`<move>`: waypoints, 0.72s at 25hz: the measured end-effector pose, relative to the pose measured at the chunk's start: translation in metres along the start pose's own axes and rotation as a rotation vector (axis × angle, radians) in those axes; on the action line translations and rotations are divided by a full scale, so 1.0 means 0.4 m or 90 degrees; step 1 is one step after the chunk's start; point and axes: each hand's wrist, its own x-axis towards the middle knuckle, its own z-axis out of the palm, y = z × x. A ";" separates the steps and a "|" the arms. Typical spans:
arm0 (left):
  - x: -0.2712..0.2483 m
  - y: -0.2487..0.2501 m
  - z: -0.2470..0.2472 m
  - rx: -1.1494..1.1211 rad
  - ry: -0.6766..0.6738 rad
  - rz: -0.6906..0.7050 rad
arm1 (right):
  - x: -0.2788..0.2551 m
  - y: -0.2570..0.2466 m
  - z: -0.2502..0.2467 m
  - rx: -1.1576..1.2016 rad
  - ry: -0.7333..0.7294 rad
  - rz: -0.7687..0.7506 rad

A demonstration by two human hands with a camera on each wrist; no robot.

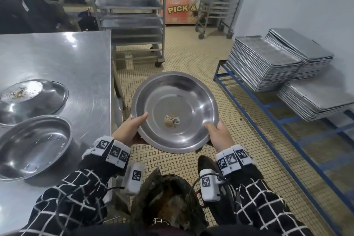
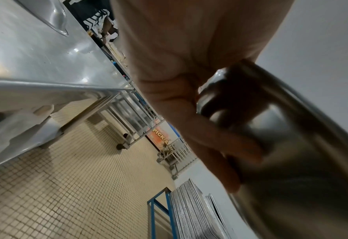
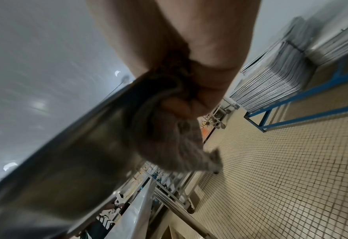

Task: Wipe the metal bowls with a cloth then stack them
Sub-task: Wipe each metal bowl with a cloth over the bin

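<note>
A wide metal bowl with a paper label in its middle hangs over the tiled floor, right of the table. My left hand grips its near-left rim, thumb on the inside, fingers under the bowl. My right hand grips the near-right rim and also pinches a grey cloth against the underside of the bowl. On the steel table an upturned bowl carries crumbs on its base. Nearer to me stands an upright bowl.
A wheeled tray rack stands beyond the table. Stacks of baking trays lie on a blue frame along the right wall. Beige tiled floor lies between. A dark bundle sits low in front of me.
</note>
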 end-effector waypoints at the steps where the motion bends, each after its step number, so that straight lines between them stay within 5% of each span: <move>1: 0.003 -0.005 0.001 -0.011 0.013 0.017 | 0.001 -0.001 0.000 -0.019 0.000 0.002; 4: 0.008 -0.013 -0.002 -0.060 0.090 0.069 | 0.013 0.006 0.007 -0.038 0.068 0.008; 7: 0.005 -0.004 -0.002 -0.018 0.119 0.082 | 0.019 0.005 0.010 -0.099 0.168 -0.089; 13: -0.038 0.040 0.032 -0.012 0.029 0.101 | 0.060 -0.099 0.072 -0.280 0.120 -0.473; 16: -0.052 0.043 0.061 0.026 -0.031 0.118 | 0.086 -0.125 0.112 -0.342 0.133 -0.542; 18: -0.055 0.043 0.073 0.056 -0.028 0.127 | 0.075 -0.109 0.136 -0.385 0.059 -0.576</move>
